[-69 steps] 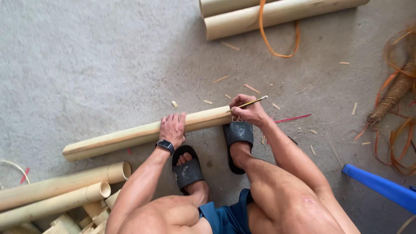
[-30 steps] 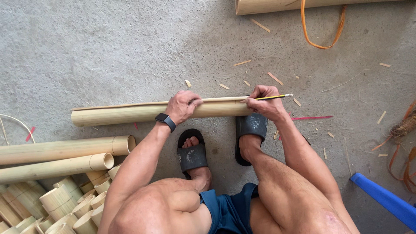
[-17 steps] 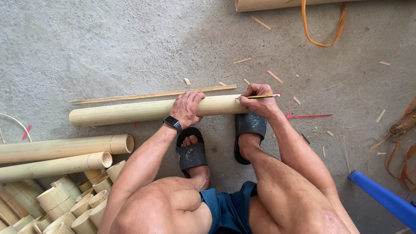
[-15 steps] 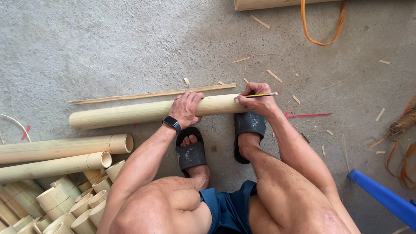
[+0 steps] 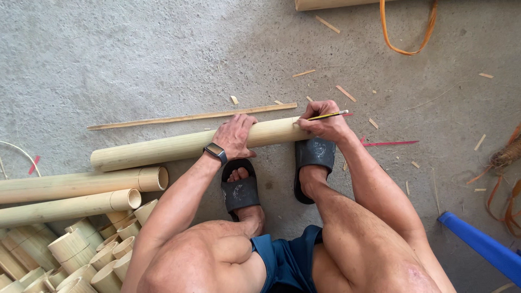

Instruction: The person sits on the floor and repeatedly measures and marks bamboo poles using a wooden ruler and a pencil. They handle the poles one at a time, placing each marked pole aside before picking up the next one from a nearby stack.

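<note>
On the grey concrete floor (image 5: 135,59), just ahead of two black sandals (image 5: 241,187), a long bamboo pole (image 5: 163,149) lies nearly level, its left end cut square and its right end hidden under the right hand (image 5: 324,125). That hand is closed around a yellow pencil (image 5: 328,115), whose tip rests on the pole's top near the right end. The left hand (image 5: 234,135), a dark watch (image 5: 215,152) on its wrist, lies flat over the middle of the pole, fingers curled over the far side and pressing it down. Just beyond the pole, close to it and roughly parallel, lies a thin bamboo strip (image 5: 190,116); whether they touch near the left hand I cannot tell. Past that strip the floor is open, with only small chips scattered about. To the near left, two more hollow poles (image 5: 81,192) lie side by side, and short cut bamboo sections (image 5: 81,255) are heaped below them. At the lower right edge shows a blue bar (image 5: 483,247); an orange strap (image 5: 407,32) loops at the top edge.
</note>
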